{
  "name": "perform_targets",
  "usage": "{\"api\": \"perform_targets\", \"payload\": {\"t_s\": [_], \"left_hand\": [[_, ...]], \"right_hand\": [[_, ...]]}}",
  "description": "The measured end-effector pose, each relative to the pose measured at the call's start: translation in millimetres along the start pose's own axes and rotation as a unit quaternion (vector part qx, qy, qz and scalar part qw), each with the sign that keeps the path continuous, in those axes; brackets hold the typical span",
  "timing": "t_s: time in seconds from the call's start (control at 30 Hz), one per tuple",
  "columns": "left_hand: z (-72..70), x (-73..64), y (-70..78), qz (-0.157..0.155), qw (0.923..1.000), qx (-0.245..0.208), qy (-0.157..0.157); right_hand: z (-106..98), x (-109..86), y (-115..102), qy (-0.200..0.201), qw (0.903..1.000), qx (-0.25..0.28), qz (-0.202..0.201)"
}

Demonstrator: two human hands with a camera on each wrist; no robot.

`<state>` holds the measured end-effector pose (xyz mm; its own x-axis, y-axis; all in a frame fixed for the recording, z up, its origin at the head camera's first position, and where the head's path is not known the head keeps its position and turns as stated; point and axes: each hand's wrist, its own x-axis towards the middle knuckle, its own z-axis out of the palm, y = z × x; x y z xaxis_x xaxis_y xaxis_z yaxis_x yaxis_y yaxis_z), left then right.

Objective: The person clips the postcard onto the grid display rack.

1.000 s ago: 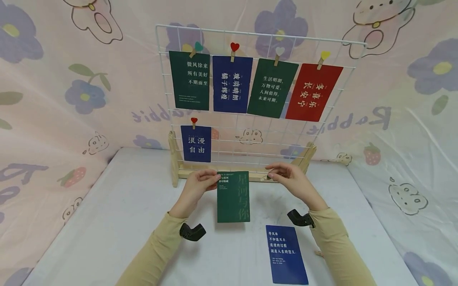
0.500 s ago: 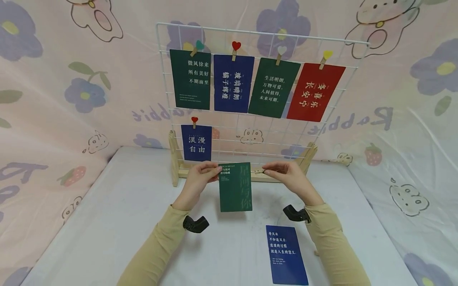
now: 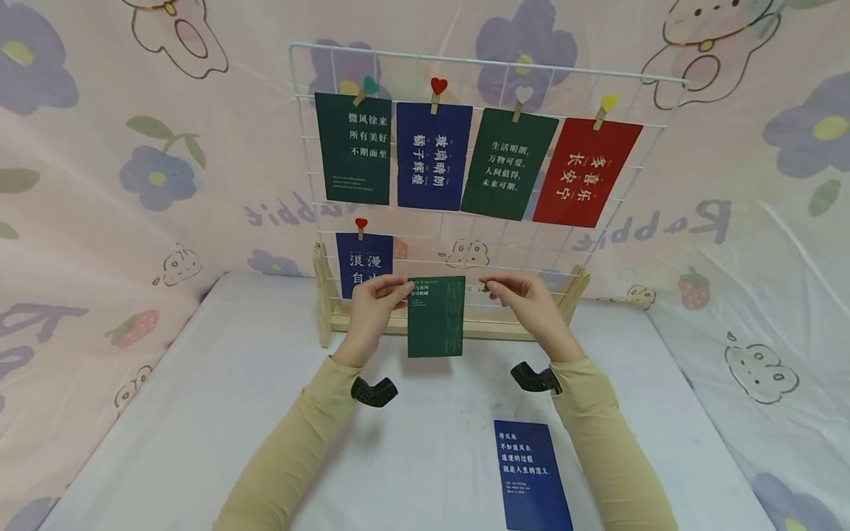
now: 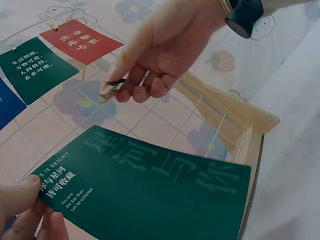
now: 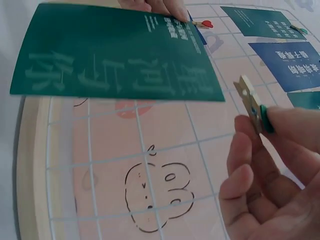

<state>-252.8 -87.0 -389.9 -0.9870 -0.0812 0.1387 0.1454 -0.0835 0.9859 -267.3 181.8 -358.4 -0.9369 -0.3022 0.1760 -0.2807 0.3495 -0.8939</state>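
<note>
Between thumb and fingers, my left hand [image 3: 373,310] pinches the upper left corner of a green card [image 3: 434,324], held upright in front of the lower part of a white wire grid rack [image 3: 491,254]. To its right, my right hand [image 3: 527,306] pinches a small wooden clothespin [image 5: 251,102] with a dark green decoration. The clothespin's tip points toward the card's upper right corner, with a gap between them in the right wrist view. Behind my left hand, a small blue card [image 3: 365,254] hangs from a red heart clothespin [image 3: 361,225], its lower part covered.
Along the rack's upper row hang a green card [image 3: 355,166], a blue card [image 3: 433,192], another green card [image 3: 508,136] and a red card [image 3: 584,173], each on a heart clothespin. Wooden feet [image 3: 323,302] support the rack. Another blue card [image 3: 531,501] lies on the white table [image 3: 232,413].
Both hands have risen toward the rack, carrying the green card and the clothespin. The right hand has come left, closer to the card's edge. The blue card on the table stays put.
</note>
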Motion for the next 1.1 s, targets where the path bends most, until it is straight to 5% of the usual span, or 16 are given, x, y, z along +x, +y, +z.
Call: {"api": "perform_targets", "payload": {"t_s": [0.23,0.4,1.1], "left_hand": [[4.6,8.0,13.1,0.041,0.9991,0.004,-0.012],[7.9,21.0,8.7,0.064,0.9979,-0.001,0.007],[18.5,41.3,15.8,0.089,0.9954,0.014,0.034]], "right_hand": [[3.5,9.8,-9.3,0.004,0.9998,0.001,-0.022],[5.2,15.7,-15.5,0.01,0.9994,-0.004,-0.033],[-0.3,29.7,-32.3,0.082,0.9944,-0.007,-0.066]]}}
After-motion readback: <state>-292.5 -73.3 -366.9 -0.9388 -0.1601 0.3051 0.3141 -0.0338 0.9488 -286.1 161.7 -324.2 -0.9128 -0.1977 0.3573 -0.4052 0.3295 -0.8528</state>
